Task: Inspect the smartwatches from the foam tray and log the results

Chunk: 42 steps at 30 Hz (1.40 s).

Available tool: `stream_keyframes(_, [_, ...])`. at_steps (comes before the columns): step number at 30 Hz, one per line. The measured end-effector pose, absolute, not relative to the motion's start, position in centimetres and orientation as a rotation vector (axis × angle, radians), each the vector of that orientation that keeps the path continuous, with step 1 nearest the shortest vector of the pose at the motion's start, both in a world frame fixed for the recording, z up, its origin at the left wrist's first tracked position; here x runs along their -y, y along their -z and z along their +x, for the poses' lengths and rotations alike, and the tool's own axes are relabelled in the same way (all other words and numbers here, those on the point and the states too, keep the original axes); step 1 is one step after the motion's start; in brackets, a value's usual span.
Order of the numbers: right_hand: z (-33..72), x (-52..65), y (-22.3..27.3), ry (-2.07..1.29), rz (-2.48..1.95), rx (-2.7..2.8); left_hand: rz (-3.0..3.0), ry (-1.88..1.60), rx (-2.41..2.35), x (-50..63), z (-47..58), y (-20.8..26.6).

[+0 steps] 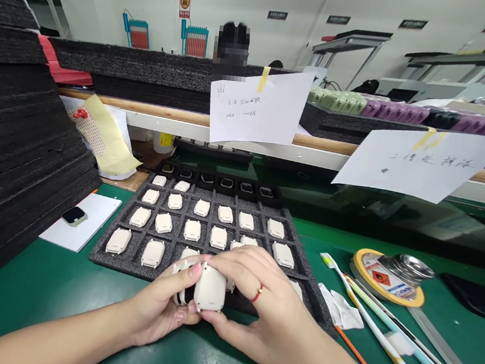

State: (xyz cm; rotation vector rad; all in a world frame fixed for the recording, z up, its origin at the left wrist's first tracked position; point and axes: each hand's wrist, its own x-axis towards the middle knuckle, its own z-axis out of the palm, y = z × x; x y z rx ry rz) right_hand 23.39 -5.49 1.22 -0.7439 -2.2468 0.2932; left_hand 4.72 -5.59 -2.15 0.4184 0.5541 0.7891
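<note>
My right hand [270,310], with a red ring on one finger, closes its fingertips on a white watch case [210,290] held upright above the table. The thumb of my left hand [155,308] touches the same case's left edge. In its curled fingers are further white watch cases [176,297] with dark sides, partly hidden. Both hands are over the near edge of a black foam tray [129,265]. Its compartments hold many similar white cases, such as the white watch case [153,252] at the front left. My right hand hides some compartments.
On the left, a dark-faced watch [74,215] lies on white paper [101,223] beside stacked black foam trays [25,167]. Toothbrushes [376,326], a yellow-rimmed round container [365,262] and a white cloth [342,309] lie right. A shelf with hanging paper notes [259,120] crosses behind; a person is beyond.
</note>
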Motion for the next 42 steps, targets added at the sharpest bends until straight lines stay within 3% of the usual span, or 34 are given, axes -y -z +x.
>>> stream_keyframes(8, [27.3, 1.7, -1.5, -0.115, -1.150, 2.179, 0.422, -0.799, -0.608, 5.3, 4.7, 2.1])
stream_keyframes(17, [28.0, 0.1, 0.3, -0.327, -1.356, 2.413, 0.604, -0.763, -0.533, 5.4, 4.5, 2.4])
stream_keyframes(28, [24.2, 5.1, -2.3, -0.545, -0.800, 2.225, 0.526, -0.777, -0.519, 5.8, 4.9, 2.1])
stream_keyframes(42, [22.6, 5.9, -0.9, -0.374, -0.660, 2.086, 0.424, -0.720, -0.558, 5.7, 5.1, 2.0])
